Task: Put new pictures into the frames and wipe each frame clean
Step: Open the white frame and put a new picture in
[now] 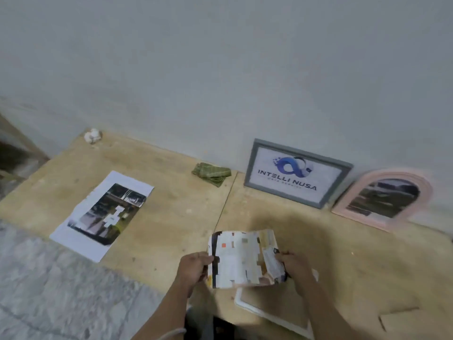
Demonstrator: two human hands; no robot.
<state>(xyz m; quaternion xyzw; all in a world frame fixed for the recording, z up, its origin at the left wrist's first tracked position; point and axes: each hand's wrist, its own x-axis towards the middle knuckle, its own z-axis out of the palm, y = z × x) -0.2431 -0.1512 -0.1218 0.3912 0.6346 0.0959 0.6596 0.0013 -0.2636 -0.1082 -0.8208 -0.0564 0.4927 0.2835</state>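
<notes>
Plywood surface (171, 217) below a grey wall: both hands pinch a printed picture (241, 258), left hand (193, 268) and right hand (295, 266) at its side edges, near the grey frame (297, 173); a white frame (269, 312) lies beneath.

You are looking down at a low plywood board surface (171, 212) laid on the floor against a plain, pale grey wall (220, 69). A thin dark seam (226, 200) runs from the wall towards you, where two boards meet. Past the boards' left edge lies grey, mottled stone-like flooring (61, 290). At the far left, beyond the boards' back corner, a dark, blurred opening (14, 153) shows. The light is soft and even, with a faint shadow on the boards near you.
</notes>
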